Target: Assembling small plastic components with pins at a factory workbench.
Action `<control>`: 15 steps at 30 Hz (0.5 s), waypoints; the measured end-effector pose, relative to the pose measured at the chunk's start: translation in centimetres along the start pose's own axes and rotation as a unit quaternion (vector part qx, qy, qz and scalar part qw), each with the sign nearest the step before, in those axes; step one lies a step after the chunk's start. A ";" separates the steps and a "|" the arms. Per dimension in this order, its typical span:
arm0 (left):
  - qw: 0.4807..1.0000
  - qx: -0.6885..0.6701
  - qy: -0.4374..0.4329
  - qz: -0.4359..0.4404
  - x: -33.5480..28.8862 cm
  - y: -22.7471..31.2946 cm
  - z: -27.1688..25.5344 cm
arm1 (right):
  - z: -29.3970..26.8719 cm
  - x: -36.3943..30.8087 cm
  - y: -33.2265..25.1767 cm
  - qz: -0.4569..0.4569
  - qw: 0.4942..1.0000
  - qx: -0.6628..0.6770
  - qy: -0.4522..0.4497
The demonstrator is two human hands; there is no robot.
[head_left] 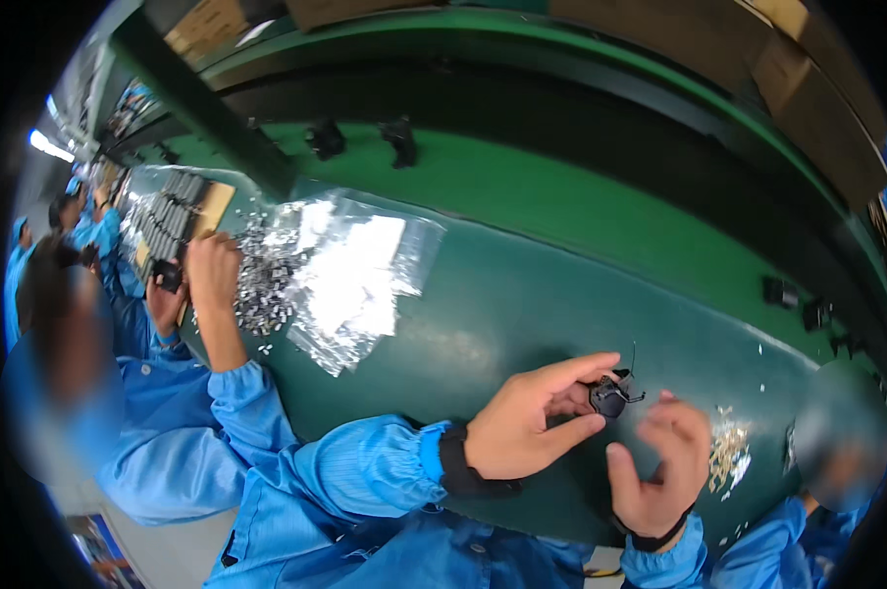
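Note:
My left hand (527, 420) grips a small black plastic part (608, 397) between thumb and fingers, a little above the green tabletop (463, 339). Thin black wires or prongs stick up and out from the part. To its right, my right hand (665, 463) is held with thumb and fingers apart, somewhat blurred, and nothing shows in it. Just beyond that hand lies a small heap of tiny gold-coloured pieces (726, 454), with a few silvery ones at its edge.
Left of me a co-worker's hands (213, 270) work by a tray of grey parts (174, 211). Between us lie a heap of small metallic pieces (262, 280) and clear plastic bags (360, 265). Black parts (399, 140) sit along the green ledge. Another person (841, 442) is at right.

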State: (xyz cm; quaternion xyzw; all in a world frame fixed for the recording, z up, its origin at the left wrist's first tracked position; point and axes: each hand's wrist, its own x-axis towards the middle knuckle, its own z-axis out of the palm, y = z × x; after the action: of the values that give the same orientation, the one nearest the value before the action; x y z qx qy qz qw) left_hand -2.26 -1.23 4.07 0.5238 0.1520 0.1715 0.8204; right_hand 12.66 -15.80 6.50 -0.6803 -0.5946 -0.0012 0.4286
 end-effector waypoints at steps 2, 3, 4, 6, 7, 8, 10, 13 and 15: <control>0.999 -0.035 0.012 0.008 0.0 -0.1 -0.3 | 0.1 0.9 -0.8 0.114 0.993 0.012 -0.025; 0.999 -0.033 0.017 0.021 -0.1 -0.5 -0.5 | 0.6 1.3 -0.9 0.150 0.987 0.045 -0.046; 0.996 -0.076 0.018 0.031 -0.1 -0.9 -0.7 | 1.1 1.4 -0.8 0.187 0.977 0.074 -0.065; 0.991 -0.126 -0.001 0.050 0.3 -0.7 -0.9 | 1.7 1.0 0.8 0.186 0.975 0.080 -0.095; 0.993 -0.112 -0.002 0.034 0.6 -0.7 -1.0 | 1.9 0.4 1.9 0.203 0.967 0.088 -0.122; 0.995 -0.096 -0.004 0.018 0.8 -0.8 -1.1 | 2.4 0.5 2.4 0.164 0.977 0.079 -0.110; 0.993 -0.095 0.025 0.062 1.1 -1.6 -2.3 | 3.4 1.8 2.1 0.187 0.966 0.138 -0.110; 0.977 -0.116 0.167 0.059 2.5 -2.8 -3.1 | 2.2 6.2 1.8 0.162 0.974 0.062 -0.148; 0.969 -0.120 0.213 0.033 2.6 -1.6 -3.5 | 2.1 10.2 2.4 0.159 0.972 0.013 -0.170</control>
State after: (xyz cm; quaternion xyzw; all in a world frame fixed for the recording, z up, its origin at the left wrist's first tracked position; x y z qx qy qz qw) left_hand -1.22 2.10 1.07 0.3782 0.2836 0.3232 0.8198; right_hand 16.49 -6.15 8.98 -0.7504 -0.5431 0.1907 0.3249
